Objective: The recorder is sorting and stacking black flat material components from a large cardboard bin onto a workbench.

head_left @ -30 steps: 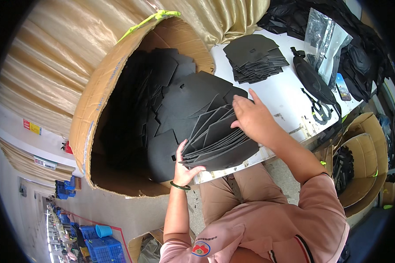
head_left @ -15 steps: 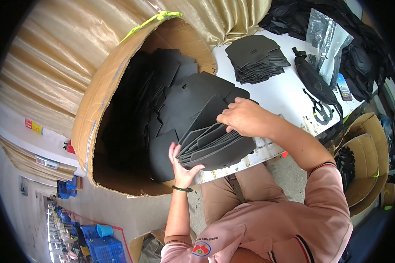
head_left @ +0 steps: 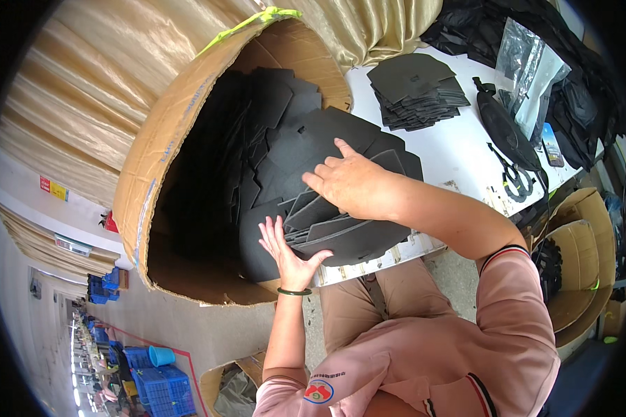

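Observation:
A fanned stack of black foam sheets [head_left: 355, 243] lies at the near edge of the white table, partly over larger loose black sheets [head_left: 313, 149] that spill from a big cardboard box [head_left: 142, 174]. My left hand [head_left: 285, 254], a dark bangle at its wrist, rests against the stack's left end, fingers stretched and thumb apart along the near side. Above the stack, my right hand [head_left: 355, 184] is palm down with its fingers apart and the index finger reaching away over the sheets. Its thumb is hidden beneath.
A neat pile of black sheets [head_left: 421, 90] stands farther back on the white table [head_left: 459, 163]. Scissors [head_left: 515, 181], a black pouch [head_left: 504, 128], a phone [head_left: 552, 144] and a clear plastic bag [head_left: 525, 62] lie at the right. An open carton [head_left: 584, 257] stands right of the table.
My right hand has moved left and spread its fingers, away from the upper edges of the stack. The left hand's fingers have straightened, and the raised sheets have sunk lower.

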{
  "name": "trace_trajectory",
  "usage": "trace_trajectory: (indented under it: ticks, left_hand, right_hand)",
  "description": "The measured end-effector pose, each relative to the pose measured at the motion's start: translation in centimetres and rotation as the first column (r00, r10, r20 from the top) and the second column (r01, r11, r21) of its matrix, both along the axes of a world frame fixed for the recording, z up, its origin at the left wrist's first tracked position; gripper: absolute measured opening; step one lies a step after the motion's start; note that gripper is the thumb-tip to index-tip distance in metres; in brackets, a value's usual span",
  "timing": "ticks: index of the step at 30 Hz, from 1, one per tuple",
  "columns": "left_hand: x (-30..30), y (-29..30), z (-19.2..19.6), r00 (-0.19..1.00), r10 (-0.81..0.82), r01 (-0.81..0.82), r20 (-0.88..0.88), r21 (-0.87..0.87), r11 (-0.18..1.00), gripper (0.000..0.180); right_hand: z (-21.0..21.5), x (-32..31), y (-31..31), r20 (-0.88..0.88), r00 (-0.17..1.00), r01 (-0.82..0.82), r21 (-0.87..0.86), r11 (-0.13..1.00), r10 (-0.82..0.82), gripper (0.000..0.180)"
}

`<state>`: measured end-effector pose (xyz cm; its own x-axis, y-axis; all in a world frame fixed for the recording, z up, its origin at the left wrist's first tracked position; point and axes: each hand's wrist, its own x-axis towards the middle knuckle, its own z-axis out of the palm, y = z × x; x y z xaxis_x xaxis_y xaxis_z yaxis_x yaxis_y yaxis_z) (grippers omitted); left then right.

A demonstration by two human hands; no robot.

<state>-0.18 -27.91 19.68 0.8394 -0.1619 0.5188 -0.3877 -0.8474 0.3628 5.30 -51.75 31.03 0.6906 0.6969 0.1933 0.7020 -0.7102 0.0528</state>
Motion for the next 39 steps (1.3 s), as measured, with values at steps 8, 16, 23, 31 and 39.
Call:
trace_trajectory:
  ticks: [8,16,23,31,39]
  left_hand:
    - [-0.1,0.5,-1.2,0.991,-0.030,0.028,-0.133,-0.018,0.999,0.132]
    - [-1.0,-0.3,-2.1,0.958,-0.084,0.036,-0.273,-0.178,0.983,0.135]
    - [0.0,-0.6,-2.1,0.882,-0.377,0.175,-0.282,-0.547,0.818,0.140]
    - [0.5,-3.0,-1.3,0.880,-0.438,0.232,-0.183,-0.640,0.733,0.127]
    - [1.1,-2.6,-2.9,0.908,-0.384,0.162,-0.166,-0.707,0.688,0.116]
  right_hand:
    - [-1.8,-0.7,-3.7,0.011,0.995,0.095,0.294,0.951,-0.103,0.079]
    - [-4.6,-1.2,-6.3,0.182,0.971,0.085,0.334,0.939,-0.153,0.075]
    - [-5.0,0.6,-6.5,-0.026,0.995,-0.072,0.481,0.874,0.097,0.054]
    - [-6.7,0.8,-4.8,-0.041,0.971,-0.147,0.669,0.728,0.234,0.033]
    - [-6.5,1.3,-5.9,-0.036,0.988,-0.080,0.721,0.688,0.152,0.029]
